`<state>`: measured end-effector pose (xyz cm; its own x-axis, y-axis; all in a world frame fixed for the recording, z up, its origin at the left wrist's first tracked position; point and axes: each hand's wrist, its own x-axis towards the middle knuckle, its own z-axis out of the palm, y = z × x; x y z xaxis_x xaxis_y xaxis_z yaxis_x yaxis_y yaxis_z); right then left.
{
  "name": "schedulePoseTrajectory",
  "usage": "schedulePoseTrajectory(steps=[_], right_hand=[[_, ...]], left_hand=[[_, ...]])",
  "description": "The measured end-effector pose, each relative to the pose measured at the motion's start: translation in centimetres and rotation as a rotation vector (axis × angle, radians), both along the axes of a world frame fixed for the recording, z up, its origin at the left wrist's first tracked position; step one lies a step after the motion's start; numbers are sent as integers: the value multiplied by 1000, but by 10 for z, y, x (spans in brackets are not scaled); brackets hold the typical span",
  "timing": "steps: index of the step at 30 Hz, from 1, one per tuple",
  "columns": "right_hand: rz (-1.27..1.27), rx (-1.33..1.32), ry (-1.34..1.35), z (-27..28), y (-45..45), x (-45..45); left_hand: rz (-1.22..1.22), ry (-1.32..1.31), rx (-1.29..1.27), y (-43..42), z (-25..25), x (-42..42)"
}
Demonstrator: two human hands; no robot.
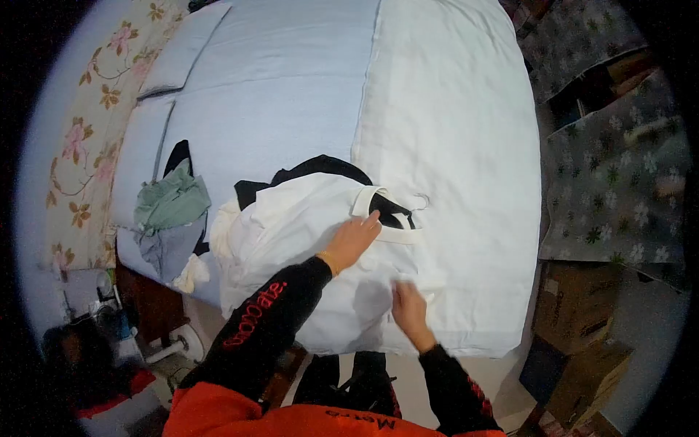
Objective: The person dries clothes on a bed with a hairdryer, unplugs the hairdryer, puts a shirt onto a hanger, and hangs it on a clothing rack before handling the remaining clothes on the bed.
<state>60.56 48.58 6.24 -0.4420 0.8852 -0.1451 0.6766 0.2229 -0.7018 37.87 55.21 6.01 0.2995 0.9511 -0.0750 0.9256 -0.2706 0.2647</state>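
So we're looking down at a bed (466,116) with a white shirt (291,222) spread near its closest edge, wrinkled and pretty bunched up toward the left. The shirt's neck opening faces up and to the right, and we can see black fabric inside it. A black garment (324,167) also pokes out from under the far side of the shirt, and a thin hanger hook (427,200) sits just beyond the collar. Our left hand (352,244) rests on the shirt with its fingers reaching the near rim of the collar, not spread wide; honestly we can't tell if they're pinching any cloth. Our right hand (410,309) is over the lower right part of the shirt, fingers curled in and a bit blurry, so we can't say whether it's got hold of fabric either. Both arms are in black sleeves, the left one with red lettering. Over on the left of the bed there's a crumpled green cloth (173,200) with a grey cloth (167,247) right below it, and two pillows (191,47) lie further up that side. A floral curtain (80,138) hangs at far left, and cardboard boxes (575,306) are stacked off to the right.
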Motion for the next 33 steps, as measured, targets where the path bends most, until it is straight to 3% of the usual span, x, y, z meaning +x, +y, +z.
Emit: schedulePoseTrajectory(steps=[3,6,9,10,14,17,21,23,25,29,33], right_hand=[[12,221,39,-37,73,-45],[21,164,-64,-63,100,-79],[67,242,-270,-100,105,-98],[59,232,-264,-109,105,-97],[-87,223,-85,-105,109,-85],[-52,89,-38,-91,111,-66],[-61,13,56,-84,111,-56],[-93,-39,65,-80,113,-56],[-46,-183,90,-76,120,-57],[70,-116,192,-73,121,-56],[131,63,330,-79,114,-64]], left_hand=[[-87,151,-9,32,-25,-8],[-162,281,-83,45,-42,-20],[-205,66,-106,43,-50,-31],[-82,-51,-177,43,-49,-32],[154,-300,-275,45,-43,-35],[164,-216,-405,49,-18,-26],[112,-252,-382,49,-28,-25],[-55,-286,-309,47,-25,-27],[-14,-250,-281,46,-17,-26],[135,-160,-302,50,-13,-28],[130,-254,-285,49,-39,-25]])
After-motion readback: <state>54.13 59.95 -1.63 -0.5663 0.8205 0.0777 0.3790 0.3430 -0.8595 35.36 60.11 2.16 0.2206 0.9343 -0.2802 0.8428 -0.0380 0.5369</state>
